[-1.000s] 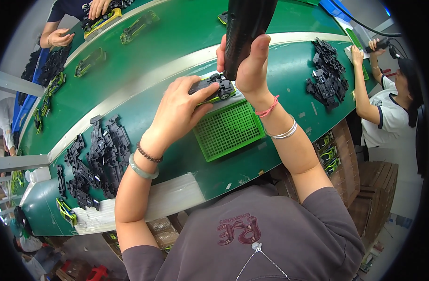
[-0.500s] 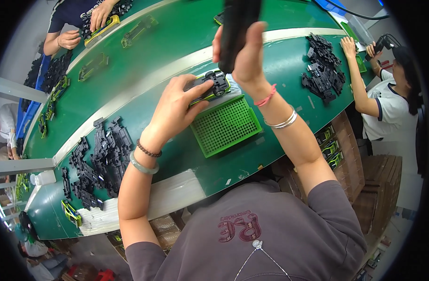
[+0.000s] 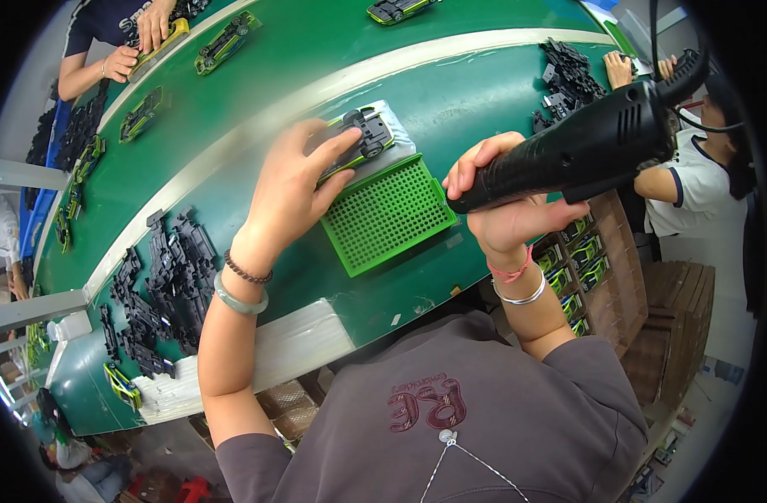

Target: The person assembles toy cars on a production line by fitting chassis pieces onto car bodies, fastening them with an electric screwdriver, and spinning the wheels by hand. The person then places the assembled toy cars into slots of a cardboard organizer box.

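Observation:
A toy car (image 3: 373, 137) lies wheels up, its black chassis showing above a yellow-green body, on a pale pad (image 3: 404, 141). Across its left part rests my left hand (image 3: 287, 180), thumb and index finger gripping it. My right hand (image 3: 502, 230) is closed round a black corded electric screwdriver (image 3: 568, 155), tilted with its corded end up to the right; its bit is not visible. Between my hands, just in front of the car, stands a green perforated basket (image 3: 392, 220). Small contents, if any, cannot be made out in it.
Black chassis parts (image 3: 178, 268) are heaped at left, with another heap (image 3: 568, 80) at far right. Several toy cars (image 3: 224, 42) sit along the green table's (image 3: 450, 92) far side. Co-workers' hands (image 3: 153, 25) work at far left and far right (image 3: 618, 69). Cartons (image 3: 622, 277) stand at right.
My right hand has come down and right, away from above the car, turning the screwdriver from upright to slanted. My left hand stays on the car.

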### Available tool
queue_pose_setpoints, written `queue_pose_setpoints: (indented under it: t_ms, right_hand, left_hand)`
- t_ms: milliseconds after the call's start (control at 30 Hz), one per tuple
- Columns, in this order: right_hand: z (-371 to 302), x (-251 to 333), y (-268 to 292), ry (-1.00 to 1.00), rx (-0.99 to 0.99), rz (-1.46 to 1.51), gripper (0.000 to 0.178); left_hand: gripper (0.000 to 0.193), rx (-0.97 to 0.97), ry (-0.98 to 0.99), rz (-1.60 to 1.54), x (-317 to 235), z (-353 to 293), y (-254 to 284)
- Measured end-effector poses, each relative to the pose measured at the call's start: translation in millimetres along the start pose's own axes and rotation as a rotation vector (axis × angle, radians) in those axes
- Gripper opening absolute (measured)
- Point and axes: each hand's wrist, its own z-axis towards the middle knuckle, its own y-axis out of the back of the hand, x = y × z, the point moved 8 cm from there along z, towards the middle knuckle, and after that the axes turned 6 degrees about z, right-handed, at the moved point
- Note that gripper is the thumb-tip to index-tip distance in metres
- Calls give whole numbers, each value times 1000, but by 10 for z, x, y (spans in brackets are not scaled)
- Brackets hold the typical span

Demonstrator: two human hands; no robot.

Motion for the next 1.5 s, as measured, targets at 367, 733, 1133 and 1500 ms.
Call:
queue_pose_setpoints:
  t_ms: [367, 733, 1133, 1500]
  right_hand:
    - [-31, -155, 55, -71, 10, -92, 102]
    - [-65, -210, 16, -74, -32, -150, 103]
    - [505, -214, -1398, 44, 325, 287, 108]
    - [466, -929, -1618, -86, 425, -99, 98]
  left_hand:
    - [47, -7, -6, 6, -3, -1, -3]
    - [51, 27, 7, -13, 21, -33, 3]
    - [57, 265, 155, -17, 574, -276, 294]
    - [54, 172, 121, -121, 577, -243, 297]
